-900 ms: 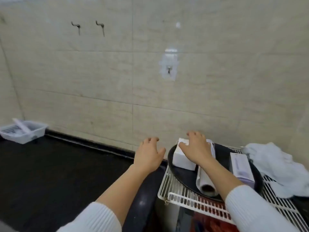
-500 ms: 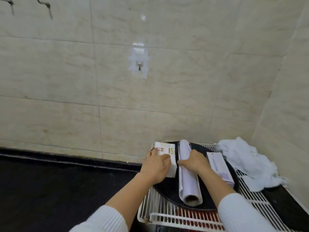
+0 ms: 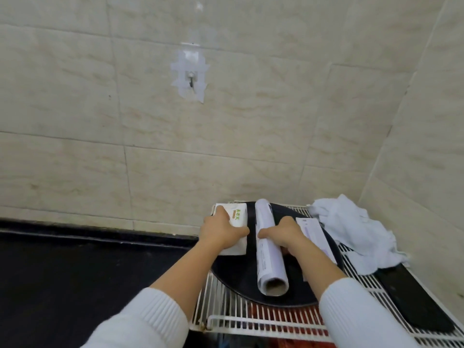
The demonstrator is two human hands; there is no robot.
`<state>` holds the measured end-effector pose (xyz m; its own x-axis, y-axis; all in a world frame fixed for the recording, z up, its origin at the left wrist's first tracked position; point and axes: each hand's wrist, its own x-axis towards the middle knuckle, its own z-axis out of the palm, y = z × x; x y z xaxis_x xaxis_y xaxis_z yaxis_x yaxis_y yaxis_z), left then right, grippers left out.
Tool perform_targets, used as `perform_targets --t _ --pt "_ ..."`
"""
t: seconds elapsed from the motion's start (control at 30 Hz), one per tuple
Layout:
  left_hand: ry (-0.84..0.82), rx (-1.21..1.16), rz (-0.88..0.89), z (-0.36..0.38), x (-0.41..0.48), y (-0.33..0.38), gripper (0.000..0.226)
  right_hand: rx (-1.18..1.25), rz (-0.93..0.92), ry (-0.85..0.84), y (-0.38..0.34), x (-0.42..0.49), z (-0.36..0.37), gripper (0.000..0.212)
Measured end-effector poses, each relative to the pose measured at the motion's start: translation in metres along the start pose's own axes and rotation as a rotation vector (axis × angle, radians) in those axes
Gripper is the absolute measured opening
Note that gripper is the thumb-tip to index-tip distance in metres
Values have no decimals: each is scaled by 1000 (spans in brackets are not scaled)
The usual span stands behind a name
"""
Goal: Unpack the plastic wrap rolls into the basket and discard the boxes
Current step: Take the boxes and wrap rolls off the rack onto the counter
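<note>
A round black tray (image 3: 233,277) rests on a white wire rack (image 3: 251,320) in the wall corner. On the tray's left lies a white box (image 3: 237,216) with green print, and my left hand (image 3: 218,232) is closed on it. A bare roll of plastic wrap (image 3: 270,257) lies down the tray's middle, its open core facing me. My right hand (image 3: 283,233) rests on the roll's right side, fingers curled over it. A second white box (image 3: 313,232) with purple print lies at the tray's right, partly behind my right forearm.
A crumpled white cloth (image 3: 351,234) lies on the rack's far right. A flat black object (image 3: 414,300) sits on the rack in front of it. To the left spreads a dark countertop (image 3: 88,285). Tiled walls close in behind and on the right; a taped hook (image 3: 190,80) hangs above.
My left hand came over from beside the tray and closed on the green-print box. My right hand shifted off that box onto the roll. The camera view swung right.
</note>
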<state>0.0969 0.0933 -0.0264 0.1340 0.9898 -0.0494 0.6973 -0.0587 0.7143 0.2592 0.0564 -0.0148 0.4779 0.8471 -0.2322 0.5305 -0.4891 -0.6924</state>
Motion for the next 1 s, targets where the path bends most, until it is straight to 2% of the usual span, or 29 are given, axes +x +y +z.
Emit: perform_targets --t 0.13,0.23,0.3,0.43,0.6,0.77,0.87,1.0 --pt "5 -571 -90 -43 -4 -25 33 475 6 -103 -14 -3 -6 61" --pt "16 -716 -140 -80 -9 -60 24 626 -75 -233 -44 -16 4 46" --pt "104 -732 -149 -102 -9 -87 33 633 -141 -313 -72 -26 24 44" --pt "312 -660 -189 -144 -10 -154 52 576 -176 -433 -127 -47 97 48" --pt "467 -492 -289 -192 -23 -262 59 578 -86 -535 -172 -73 226 41" --pt "449 -364 -414 -217 -46 -388 70 489 63 -558 -173 -100 368 55" --pt "430 -242 -503 -221 -62 -448 77 412 125 -549 -159 -120 437 52" --pt "417 -47 -484 -218 -79 -500 79 257 124 -530 -146 -139 499 45"
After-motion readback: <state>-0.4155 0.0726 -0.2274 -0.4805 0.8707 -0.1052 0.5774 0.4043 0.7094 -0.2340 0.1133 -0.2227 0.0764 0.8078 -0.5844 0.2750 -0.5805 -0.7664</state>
